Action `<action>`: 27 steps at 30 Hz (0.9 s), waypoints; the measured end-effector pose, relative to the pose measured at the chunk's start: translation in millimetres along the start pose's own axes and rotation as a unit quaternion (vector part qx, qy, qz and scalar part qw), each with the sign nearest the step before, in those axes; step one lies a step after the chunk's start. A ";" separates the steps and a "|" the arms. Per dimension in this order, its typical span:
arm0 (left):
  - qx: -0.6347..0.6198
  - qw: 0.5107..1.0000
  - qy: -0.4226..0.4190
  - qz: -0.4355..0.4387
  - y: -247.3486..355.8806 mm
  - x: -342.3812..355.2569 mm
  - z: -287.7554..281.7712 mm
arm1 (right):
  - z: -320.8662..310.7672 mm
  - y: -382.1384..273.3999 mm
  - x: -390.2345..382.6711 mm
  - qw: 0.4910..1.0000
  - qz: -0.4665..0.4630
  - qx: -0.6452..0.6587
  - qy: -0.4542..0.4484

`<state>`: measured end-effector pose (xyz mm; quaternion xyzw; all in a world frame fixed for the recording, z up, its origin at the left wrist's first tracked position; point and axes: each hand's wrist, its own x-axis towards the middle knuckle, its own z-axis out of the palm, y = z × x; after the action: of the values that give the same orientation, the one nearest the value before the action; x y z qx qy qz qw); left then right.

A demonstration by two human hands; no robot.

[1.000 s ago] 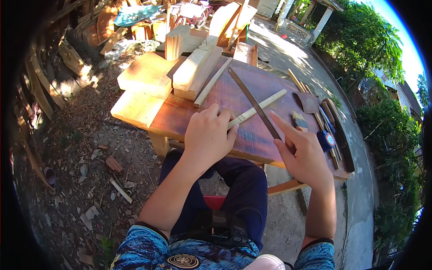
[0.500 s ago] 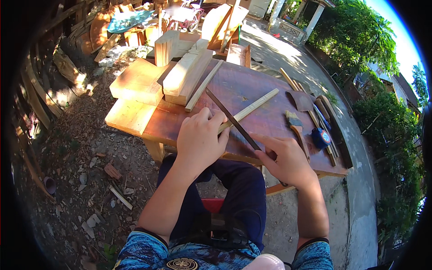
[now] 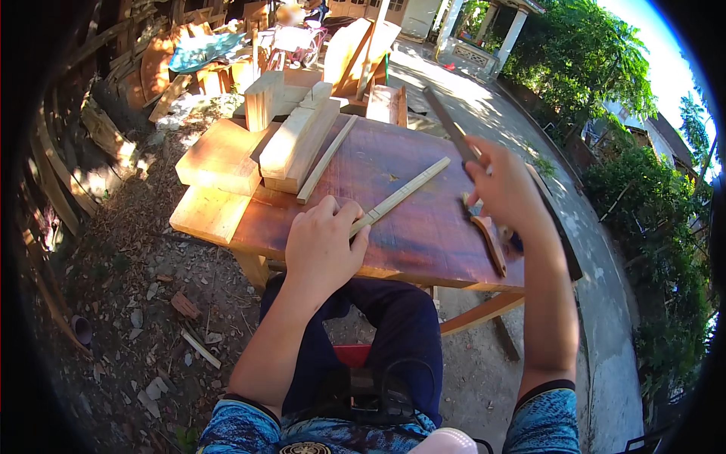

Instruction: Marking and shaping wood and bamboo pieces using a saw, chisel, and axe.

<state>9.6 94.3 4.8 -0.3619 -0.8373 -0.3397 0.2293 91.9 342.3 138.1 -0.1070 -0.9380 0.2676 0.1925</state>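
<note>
Wooden stick held, flat tool (aloft)

Thick wood blocks crowd left end of table; brush lies toward right. Blue sheet, pink bicycle beyond; trees line sunlit path.

Open-air woodshop: table, timber blocks
</note>
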 end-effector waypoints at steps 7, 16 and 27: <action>-0.004 1.000 -0.013 -0.005 1.0 1.7 -1.3 | -63.9 44.3 144.6 0.961 0.165 -0.216 0.059; 0.001 1.000 -0.025 -0.004 2.4 2.5 -4.1 | -48.1 38.1 167.2 0.968 0.167 -0.151 0.111; -0.005 1.000 -0.017 -0.002 3.5 2.6 -4.3 | -19.5 -13.3 153.4 0.981 0.098 -0.149 0.079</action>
<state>11.1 94.2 10.7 -0.3673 -0.8399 -0.3385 0.2125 -39.8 386.8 207.2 -0.2466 -0.9342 0.1332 0.2206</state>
